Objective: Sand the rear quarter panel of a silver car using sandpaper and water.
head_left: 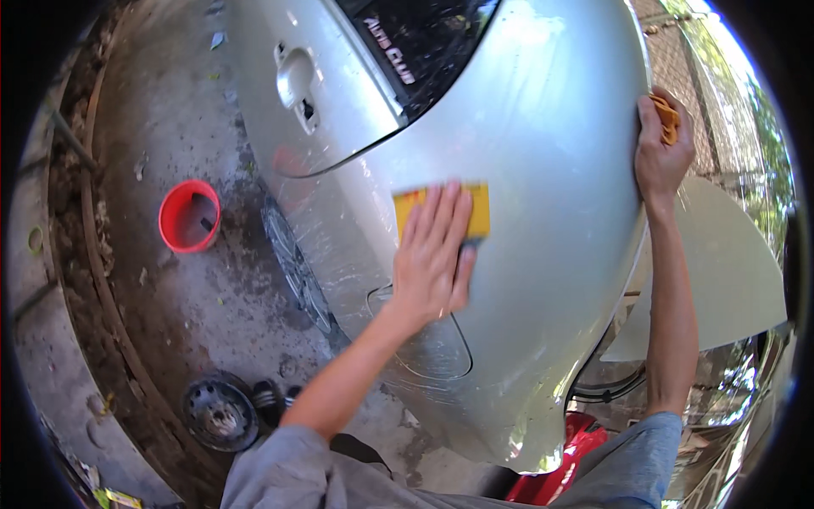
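Note:
Under my left hand (431, 254) lies a flat, rectangular yellow pad (480, 208), pressed against the silver car's rear side panel (551, 229). Its fingers stretch over the pad's face, and my thumb sits by its lower edge, where a small dark patch shows. My right hand (663, 161) rests at the panel's far right edge, its fingers closed round a crumpled orange cloth (666, 119). Below my left hand is the outline of the fuel flap (454, 360). Dull, scratched patches mark the lower panel near the wheel.
On the concrete floor at left stand a red bucket (188, 240) with something dark inside and, nearer, a black wheel rim (219, 413). The door handle (297, 81) and dark window (424, 42) are up ahead. A pale panel (721, 280) stands beyond my right arm; something red (564, 458) shows below.

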The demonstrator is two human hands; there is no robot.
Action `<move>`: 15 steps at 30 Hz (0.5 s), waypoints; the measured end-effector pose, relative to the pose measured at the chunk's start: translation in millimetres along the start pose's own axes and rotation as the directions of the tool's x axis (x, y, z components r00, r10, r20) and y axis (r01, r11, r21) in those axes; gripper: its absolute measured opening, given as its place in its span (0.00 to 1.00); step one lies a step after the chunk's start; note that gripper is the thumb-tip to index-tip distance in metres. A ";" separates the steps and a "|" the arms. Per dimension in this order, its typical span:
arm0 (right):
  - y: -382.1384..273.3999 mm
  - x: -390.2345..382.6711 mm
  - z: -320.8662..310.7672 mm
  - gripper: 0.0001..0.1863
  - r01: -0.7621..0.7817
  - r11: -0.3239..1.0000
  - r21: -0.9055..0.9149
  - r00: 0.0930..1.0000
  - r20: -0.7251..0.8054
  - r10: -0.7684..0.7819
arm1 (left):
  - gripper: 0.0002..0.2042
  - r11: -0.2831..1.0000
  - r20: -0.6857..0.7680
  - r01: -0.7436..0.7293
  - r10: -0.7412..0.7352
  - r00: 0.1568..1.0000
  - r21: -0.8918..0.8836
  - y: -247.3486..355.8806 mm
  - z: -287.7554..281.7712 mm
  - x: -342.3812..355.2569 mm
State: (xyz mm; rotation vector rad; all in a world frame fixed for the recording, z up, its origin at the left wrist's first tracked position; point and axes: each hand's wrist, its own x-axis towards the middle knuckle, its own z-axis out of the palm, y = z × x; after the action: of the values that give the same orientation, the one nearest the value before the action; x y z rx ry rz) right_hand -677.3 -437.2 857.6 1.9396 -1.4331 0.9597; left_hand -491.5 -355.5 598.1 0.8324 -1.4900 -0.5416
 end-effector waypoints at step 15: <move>5.3 4.8 -5.5 0.13 0.039 0.998 -0.041 0.998 0.043 -0.037 | 0.32 0.922 -0.125 0.379 -0.369 0.921 0.074 -3.6 -13.1 -93.0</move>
State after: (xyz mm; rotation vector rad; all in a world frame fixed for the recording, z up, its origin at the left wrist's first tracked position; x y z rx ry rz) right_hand -682.8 -437.3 864.8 1.9596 -1.4229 0.8697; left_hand -482.2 -284.6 537.1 1.2185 -1.2688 -0.6985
